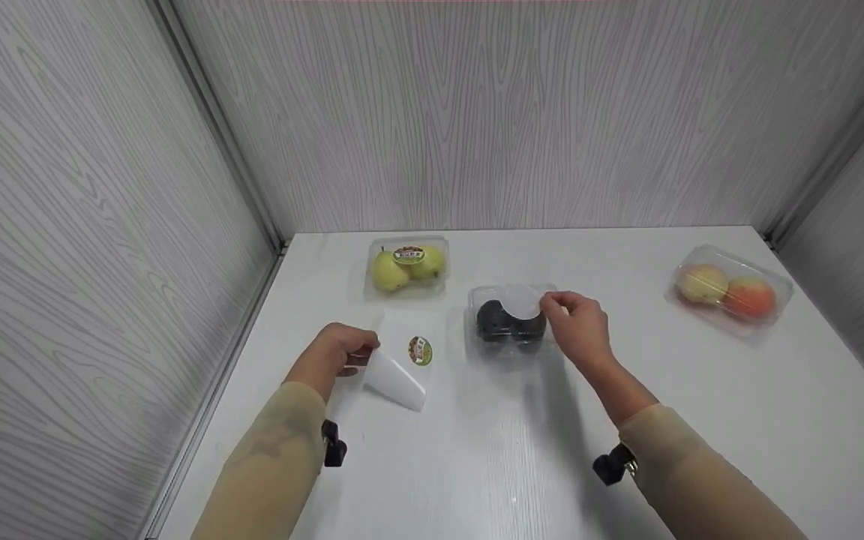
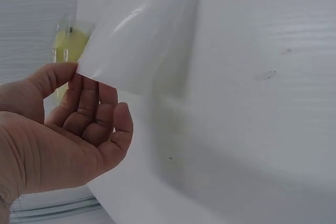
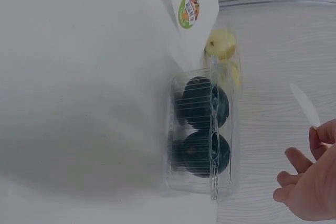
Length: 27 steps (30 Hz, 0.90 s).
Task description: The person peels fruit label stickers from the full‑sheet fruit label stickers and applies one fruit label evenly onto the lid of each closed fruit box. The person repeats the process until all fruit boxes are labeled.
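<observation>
My left hand [image 1: 338, 349] pinches the edge of a white sheet of sticker backing paper [image 1: 396, 382], which curls downward near its lower end. One oval fruit label [image 1: 420, 350] lies on that sheet. Between thumb and forefinger, my right hand [image 1: 580, 326] holds an oval sticker [image 1: 520, 301], its plain white side towards the head view. In the right wrist view the sticker [image 3: 304, 103] appears nearly edge-on, apart from the box. Below it stands a clear plastic clamshell box [image 3: 224, 179] with two dark round fruits [image 3: 205, 153], its lid closed.
At the back left sits a clear box of two yellow-green pears [image 1: 391, 271] with an oval label [image 1: 409, 255] on its lid. Another clear box with two peach-like fruits [image 1: 751, 298] lies at the right, without a visible label. Wood-grain panels [image 1: 477, 112] enclose the white table [image 1: 462, 465].
</observation>
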Motion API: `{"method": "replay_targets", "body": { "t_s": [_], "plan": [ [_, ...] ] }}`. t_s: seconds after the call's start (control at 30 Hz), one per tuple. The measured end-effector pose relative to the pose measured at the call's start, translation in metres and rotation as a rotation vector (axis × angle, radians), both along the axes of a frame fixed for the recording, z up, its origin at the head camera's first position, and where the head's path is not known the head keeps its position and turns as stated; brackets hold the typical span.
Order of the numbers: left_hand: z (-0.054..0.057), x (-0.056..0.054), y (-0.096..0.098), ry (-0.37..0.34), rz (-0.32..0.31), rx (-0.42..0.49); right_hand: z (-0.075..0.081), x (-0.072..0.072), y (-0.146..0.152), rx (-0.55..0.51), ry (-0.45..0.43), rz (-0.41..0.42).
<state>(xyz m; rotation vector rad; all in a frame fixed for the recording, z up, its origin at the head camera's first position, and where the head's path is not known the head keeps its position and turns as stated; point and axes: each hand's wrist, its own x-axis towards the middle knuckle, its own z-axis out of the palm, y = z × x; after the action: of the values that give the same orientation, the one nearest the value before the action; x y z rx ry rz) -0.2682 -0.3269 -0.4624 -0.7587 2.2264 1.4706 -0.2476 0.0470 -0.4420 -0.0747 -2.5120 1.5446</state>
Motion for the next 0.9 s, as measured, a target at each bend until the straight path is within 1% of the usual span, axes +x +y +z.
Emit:
{"method": "replay_targets", "body": {
  "t_s": [0.07, 0.17, 0.33, 0.47, 0.63, 0.73, 0.83, 0.9],
  "plan": [
    [-0.002, 0.001, -0.001, 0.009, 0.003, -0.056, 0.000, 0.000, 0.002, 0.033, 0.004, -0.003],
    [-0.003, 0.004, -0.001, 0.039, -0.012, -0.153, -0.002, 0.000, 0.005, 0.056, 0.014, -0.008],
    [-0.005, 0.010, -0.003, 0.114, -0.042, -0.323, -0.005, 0.000, 0.009, 0.056, 0.012, -0.009],
    [-0.007, 0.013, -0.005, 0.152, -0.068, -0.425, -0.007, 0.000, 0.012, 0.049, 0.004, -0.010],
    [-0.014, 0.008, -0.008, 0.157, -0.089, -0.531, -0.009, -0.001, 0.014, 0.046, 0.000, -0.010],
    [-0.017, 0.004, -0.007, 0.160, -0.086, -0.600, -0.009, 0.000, 0.015, 0.045, -0.004, -0.005],
    [-0.014, 0.001, -0.001, 0.193, -0.079, -0.670, -0.009, 0.000, 0.016, 0.039, -0.008, -0.004],
    [-0.009, 0.000, 0.007, 0.238, -0.075, -0.724, -0.008, 0.000, 0.017, 0.034, -0.011, -0.005]
  ]
}}
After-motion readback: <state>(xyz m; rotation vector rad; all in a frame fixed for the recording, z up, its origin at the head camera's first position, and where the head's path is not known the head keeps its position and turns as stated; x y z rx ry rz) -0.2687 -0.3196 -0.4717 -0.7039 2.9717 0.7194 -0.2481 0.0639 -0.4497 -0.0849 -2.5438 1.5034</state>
